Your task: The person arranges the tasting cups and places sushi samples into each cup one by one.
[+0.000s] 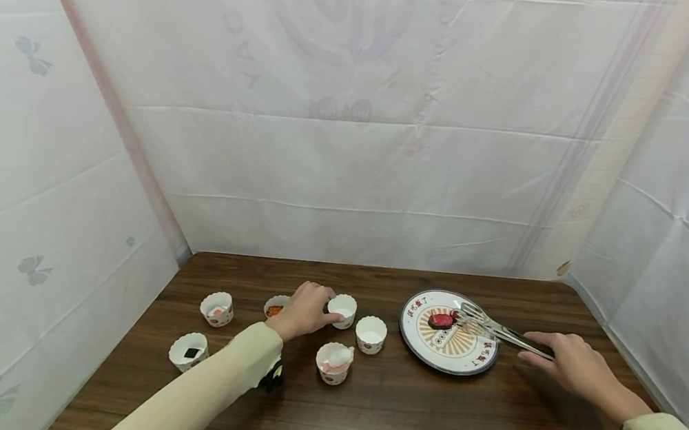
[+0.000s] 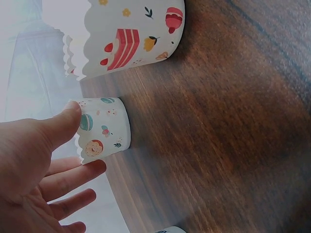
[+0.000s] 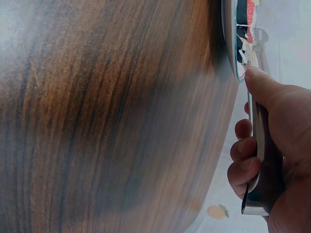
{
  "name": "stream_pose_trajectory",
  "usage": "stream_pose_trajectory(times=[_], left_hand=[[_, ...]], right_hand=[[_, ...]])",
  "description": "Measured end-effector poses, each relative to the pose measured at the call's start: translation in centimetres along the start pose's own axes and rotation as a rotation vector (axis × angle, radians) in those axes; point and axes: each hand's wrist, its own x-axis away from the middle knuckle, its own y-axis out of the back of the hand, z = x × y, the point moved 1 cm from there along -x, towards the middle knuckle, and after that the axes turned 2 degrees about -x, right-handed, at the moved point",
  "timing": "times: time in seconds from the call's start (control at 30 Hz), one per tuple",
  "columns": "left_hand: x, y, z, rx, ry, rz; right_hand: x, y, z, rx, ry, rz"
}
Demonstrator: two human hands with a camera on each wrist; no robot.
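Note:
At the far middle of the table, my left hand [image 1: 306, 312] pinches a white paper baking cup [image 2: 104, 131] by its rim, thumb on one side and index finger on the other; the remaining fingers are spread. The cup stands upright. My right hand [image 1: 579, 366] grips metal tongs with a dark handle [image 1: 519, 339]. The tongs' tips lie over a round printed plate [image 1: 448, 367], beside a red-topped piece [image 1: 441, 320] with a dark side, resembling sushi. Whether the tips touch it, I cannot tell.
Another white cup [image 1: 370, 335] stands right of the held one, and a cup with pink and white contents [image 1: 333, 364] nearer me. Cups with orange bits [image 1: 275, 310], white and orange pieces [image 1: 217, 310] and a black-and-white piece [image 1: 189, 352] are at left. White sheets [image 1: 348, 174] hang around the table.

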Motion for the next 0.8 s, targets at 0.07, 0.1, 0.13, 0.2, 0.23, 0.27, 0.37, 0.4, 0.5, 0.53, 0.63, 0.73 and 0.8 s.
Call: stream_pose_trajectory(times=[0.07,0.1,0.13,0.2,0.23,0.27,0.37,0.4,0.5,0.53,0.63,0.73,0.8], left_hand=[[0.0,0.02,-0.02,0.003,0.005,0.0],[0.01,0.03,-0.04,0.005,0.009,-0.001],[0.0,0.01,-0.04,0.007,0.013,0.0],[-0.02,0.01,-0.04,0.008,0.019,0.001],[-0.02,0.0,-0.04,0.007,0.021,0.001],[-0.02,-0.02,-0.03,0.007,0.023,0.0],[-0.02,-0.07,0.01,0.009,0.027,0.004],[-0.01,-0.07,0.01,0.012,0.027,0.005],[0.0,-0.03,0.01,0.02,0.025,0.006],[0.01,-0.02,0.01,0.021,0.023,0.004],[0.02,-0.03,0.03,0.018,0.015,0.001],[0.04,-0.04,0.03,0.016,0.008,-0.002],[0.03,-0.03,0.02,0.015,0.005,-0.003]], right_hand=[[0.01,-0.02,0.03,-0.003,0.0,-0.001],[0.03,-0.03,0.06,-0.004,-0.001,-0.001],[0.03,-0.03,0.07,-0.003,-0.001,-0.002],[0.04,-0.02,0.07,-0.003,-0.002,-0.002],[0.04,-0.03,0.08,-0.003,-0.002,-0.002],[0.04,-0.02,0.06,-0.002,-0.002,-0.003],[0.02,-0.05,0.0,-0.001,0.002,-0.007],[0.01,-0.07,-0.02,0.0,0.003,-0.009],[0.03,-0.13,-0.06,0.0,0.005,-0.012],[0.03,-0.14,-0.07,0.0,0.004,-0.012],[0.06,-0.16,-0.08,-0.003,0.001,-0.013],[0.1,-0.12,-0.08,0.0,-0.003,-0.014],[0.13,-0.06,-0.09,0.003,-0.003,-0.018]])
